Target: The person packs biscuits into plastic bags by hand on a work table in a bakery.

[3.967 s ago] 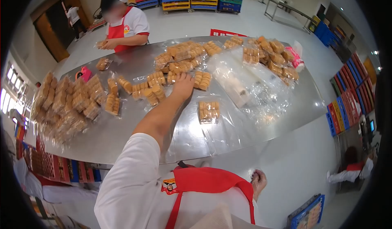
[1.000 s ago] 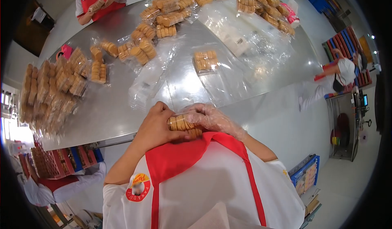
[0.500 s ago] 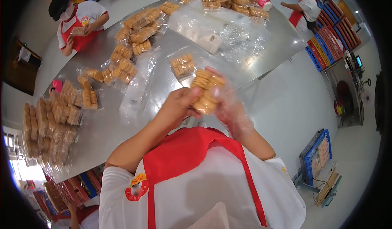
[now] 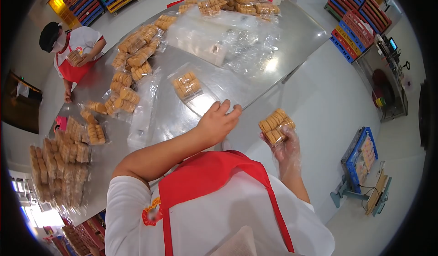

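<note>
My right hand (image 4: pixel 287 147), in a clear plastic glove, grips a pack of round golden cookies (image 4: pixel 277 126) set in rows, held out beyond the table edge over the floor. Bare and holding nothing, my left hand (image 4: pixel 220 122) hovers by the near edge of the metal table, its fingers loosely bent and apart. Just beyond it on the tabletop lies a clear bag with cookies (image 4: pixel 186 85) inside. Flat clear plastic bags (image 4: pixel 145 107) are spread to the left of that bag.
Bagged cookies (image 4: pixel 141 46) run along the far left of the metal table (image 4: pixel 292 41), with a large stack of packs (image 4: pixel 59 169) at its left end. More plastic bags (image 4: pixel 196 37) lie farther back. A co-worker (image 4: pixel 75 57) stands across the table; coloured crates (image 4: pixel 351 37) are at right.
My hands have parted. The right has carried the cookie pack right and down, away from the table; the left has let go of it and now stays near the table edge.
</note>
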A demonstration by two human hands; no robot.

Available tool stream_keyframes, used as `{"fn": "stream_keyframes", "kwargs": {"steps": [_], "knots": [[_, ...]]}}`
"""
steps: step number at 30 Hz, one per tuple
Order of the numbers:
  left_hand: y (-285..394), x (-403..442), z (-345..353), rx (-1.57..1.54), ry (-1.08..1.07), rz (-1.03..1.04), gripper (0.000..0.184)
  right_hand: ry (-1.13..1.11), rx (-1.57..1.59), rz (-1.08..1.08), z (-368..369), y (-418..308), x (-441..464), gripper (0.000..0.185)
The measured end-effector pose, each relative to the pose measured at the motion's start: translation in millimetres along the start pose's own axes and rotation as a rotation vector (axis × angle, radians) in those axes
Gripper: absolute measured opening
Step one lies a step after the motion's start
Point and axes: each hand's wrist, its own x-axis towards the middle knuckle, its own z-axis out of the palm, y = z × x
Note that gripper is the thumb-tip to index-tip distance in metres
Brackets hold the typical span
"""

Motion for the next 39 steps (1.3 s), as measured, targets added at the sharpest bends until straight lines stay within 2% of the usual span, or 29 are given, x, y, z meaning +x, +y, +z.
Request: {"fn": "stream_keyframes", "kwargs": {"steps": [1, 4, 5, 7, 8, 12, 13, 16, 18, 19, 22, 23, 26, 28, 30, 32, 36, 39], "knots": [[-3, 0, -5, -0.005, -0.021, 0.002, 0.032, 0.003, 0.008, -0.013, -2, 5, 1, 0.073], [-8, 2, -24, 0.082, -0.295, -0.071, 0.027, 0.040, 0.086, -0.010, 1, 15, 7, 0.075], [-10, 2, -26, 0.075, -0.225, -0.102, 0.032, -0.031, 0.066, -0.038, 6, 17, 10, 0.076], [-20, 9, -38, -0.116, -0.329, -0.207, 0.035, -0.173, 0.021, -0.095, 24, 19, 15, 0.079], [-26, 15, -46, -0.212, -0.381, -0.261, 0.036, -0.206, -0.013, -0.171, 32, 21, 18, 0.080], [-54, 51, -87, -0.278, -0.554, -0.349, 0.044, -0.320, -0.137, -0.422, 78, 28, 20, 0.086], [-61, 53, -85, -0.341, -0.495, -0.347, 0.049, -0.338, -0.192, -0.449, 90, 28, 16, 0.086], [-75, 64, -95, -0.495, -0.426, -0.300, 0.047, -0.381, -0.345, -0.477, 105, 37, 16, 0.081], [-74, 70, -101, -0.523, -0.453, -0.306, 0.049, -0.395, -0.462, -0.488, 104, 45, 26, 0.077], [-73, 73, -102, -0.538, -0.465, -0.310, 0.049, -0.393, -0.493, -0.410, 107, 44, 27, 0.071], [-65, 67, -79, -0.541, -0.489, -0.334, 0.052, -0.424, -0.886, -0.531, 102, 47, 41, 0.064], [-61, 62, -65, -0.550, -0.458, -0.355, 0.054, -0.447, -0.926, -0.386, 104, 42, 43, 0.070], [-39, 70, -70, -0.492, -0.637, -0.385, 0.053, -0.459, -0.833, -0.042, 104, 45, 52, 0.063], [-29, 62, -55, -0.342, -0.623, -0.252, 0.056, -0.248, -0.700, 0.203, 112, 46, 64, 0.047], [-21, 51, -39, -0.272, -0.525, -0.280, 0.059, -0.150, -0.502, 0.314, 116, 56, 71, 0.038], [-21, 48, -37, -0.229, -0.599, -0.291, 0.060, -0.159, -0.243, 0.293, 112, 75, 75, 0.037], [-28, 48, -50, -0.185, -0.686, -0.315, 0.064, -0.173, -0.264, 0.284, 118, 78, 73, 0.037], [-29, 42, -54, -0.163, -0.630, -0.358, 0.069, -0.125, -0.355, 0.283, 113, 82, 89, 0.036]]}}
